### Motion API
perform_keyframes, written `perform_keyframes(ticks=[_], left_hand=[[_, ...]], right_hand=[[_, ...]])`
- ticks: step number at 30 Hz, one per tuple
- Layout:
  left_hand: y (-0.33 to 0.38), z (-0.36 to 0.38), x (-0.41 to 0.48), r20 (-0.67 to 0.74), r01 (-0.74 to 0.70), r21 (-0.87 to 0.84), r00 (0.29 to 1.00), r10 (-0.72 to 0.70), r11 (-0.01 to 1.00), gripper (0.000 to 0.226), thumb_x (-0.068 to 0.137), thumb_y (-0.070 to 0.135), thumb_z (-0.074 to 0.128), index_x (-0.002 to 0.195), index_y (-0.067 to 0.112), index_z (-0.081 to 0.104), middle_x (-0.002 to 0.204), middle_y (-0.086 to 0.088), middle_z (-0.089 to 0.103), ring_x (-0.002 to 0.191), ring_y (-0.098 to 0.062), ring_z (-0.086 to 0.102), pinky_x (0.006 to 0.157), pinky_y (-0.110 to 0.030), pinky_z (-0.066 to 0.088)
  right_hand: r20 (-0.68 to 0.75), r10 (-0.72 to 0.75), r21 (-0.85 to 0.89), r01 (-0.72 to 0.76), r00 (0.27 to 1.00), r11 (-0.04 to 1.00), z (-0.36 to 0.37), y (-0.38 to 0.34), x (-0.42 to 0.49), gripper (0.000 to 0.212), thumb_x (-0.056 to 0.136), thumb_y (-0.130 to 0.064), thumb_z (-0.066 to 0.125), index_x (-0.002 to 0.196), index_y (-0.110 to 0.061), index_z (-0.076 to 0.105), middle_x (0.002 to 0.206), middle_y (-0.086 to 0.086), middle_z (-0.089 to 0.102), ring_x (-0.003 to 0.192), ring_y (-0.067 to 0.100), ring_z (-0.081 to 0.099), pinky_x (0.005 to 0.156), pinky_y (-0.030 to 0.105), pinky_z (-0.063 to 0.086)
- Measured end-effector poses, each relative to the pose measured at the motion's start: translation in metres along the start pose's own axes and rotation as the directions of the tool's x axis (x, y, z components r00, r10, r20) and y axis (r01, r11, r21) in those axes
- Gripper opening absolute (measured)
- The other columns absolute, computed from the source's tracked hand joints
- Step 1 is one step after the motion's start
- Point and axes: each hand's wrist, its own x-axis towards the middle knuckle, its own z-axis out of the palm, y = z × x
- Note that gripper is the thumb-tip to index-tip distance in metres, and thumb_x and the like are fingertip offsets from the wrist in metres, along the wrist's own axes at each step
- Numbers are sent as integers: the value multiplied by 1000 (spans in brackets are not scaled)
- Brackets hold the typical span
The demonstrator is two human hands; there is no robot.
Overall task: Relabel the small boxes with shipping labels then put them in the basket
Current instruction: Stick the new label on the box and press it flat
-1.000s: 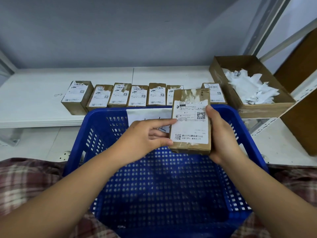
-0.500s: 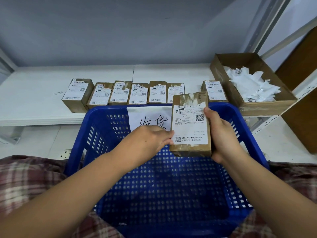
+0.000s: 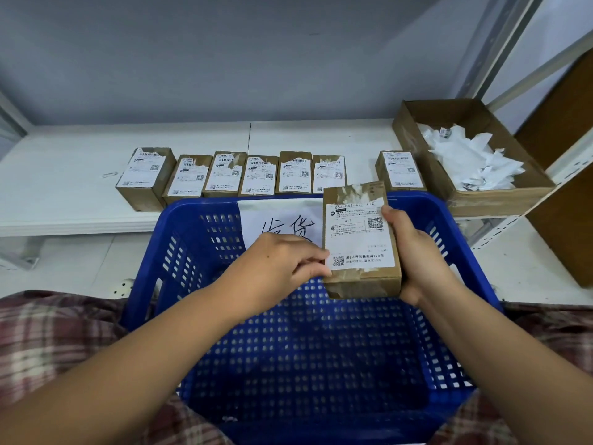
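A small brown box [image 3: 359, 281] with a white shipping label [image 3: 357, 236] is held over the blue plastic basket [image 3: 426, 213]. My right hand [image 3: 414, 255] grips its right side, thumb on the label's edge. My left hand [image 3: 282, 264] pinches the label's lower left corner with curled fingers. Torn label remains show at the box's top. The basket sits on my lap and holds no boxes. Several more labelled small boxes [image 3: 260, 176] stand in a row on the white shelf [image 3: 64, 194] behind it.
An open cardboard carton [image 3: 414, 136] with torn white label scraps stands at the shelf's right end. One box [image 3: 399, 170] stands apart beside it. A handwritten paper sign [image 3: 276, 220] hangs on the basket's far wall. Metal shelf posts rise at right.
The held box has dropped lower and nearer to the basket. My left hand has slid from the label's left edge down to its lower left corner, its fingers curling.
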Motion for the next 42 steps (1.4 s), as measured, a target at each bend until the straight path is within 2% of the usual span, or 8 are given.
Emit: perform_keyframes(ticks=[5,9,16,19,22,24,31,42], left_hand=[[-2,-5,-2,28,138,-139,990,-136,981,17,78,18,74,92,8,74,90,-1,75,85,1,65,76,-18,53],[0,-3,-2,42,-26,22,999,25,999,20,81,26,66,80,7,73,77,0,73,79,-6,62,70,-15,48],[-4,5,-8,67,-110,280,993,95,954,31,91,28,39,86,9,64,69,-5,62,52,-23,60,39,-34,51],[-1,0,-2,49,-87,184,996,79,979,30,91,27,47,85,8,69,72,-2,66,59,-15,63,50,-30,54],[4,-11,2,19,71,-73,997,-70,995,18,81,25,71,87,8,74,82,0,72,80,-5,64,71,-19,51],[5,-12,1,45,154,-116,988,-150,981,17,77,23,74,87,9,74,86,1,73,85,-3,63,76,-19,51],[5,-11,-1,151,96,-76,985,-84,993,8,84,14,70,84,5,71,78,2,71,77,-3,65,69,-24,53],[16,-5,-2,312,47,269,941,-134,962,23,102,24,40,108,8,56,97,0,58,83,-16,53,72,-32,46]], right_hand=[[12,2,-33,-2,1000,999,0,2,-1,33,95,-39,54,92,-10,69,80,8,76,68,22,74,58,31,55],[21,8,-42,-7,1000,999,1,5,-1,32,96,-39,54,90,-11,69,78,8,76,67,22,74,57,30,54],[9,91,-1,-91,996,996,1,7,3,37,93,-44,57,100,-10,69,89,13,76,79,29,74,68,38,57],[24,138,21,-139,990,990,3,10,5,43,93,-47,55,110,-11,68,98,14,75,90,32,72,74,40,57],[27,131,24,-131,991,991,2,8,7,43,93,-47,54,110,-10,67,98,14,75,88,32,73,74,40,56],[30,131,18,-132,991,991,2,5,8,41,93,-47,55,106,-11,68,96,14,75,84,30,74,70,38,56],[26,148,-45,-147,989,988,2,8,6,41,92,-45,58,108,-9,69,97,15,75,91,34,72,84,45,56],[-17,156,-71,-157,988,985,3,7,4,40,91,-45,59,102,-8,70,88,14,76,82,31,73,65,36,56]])
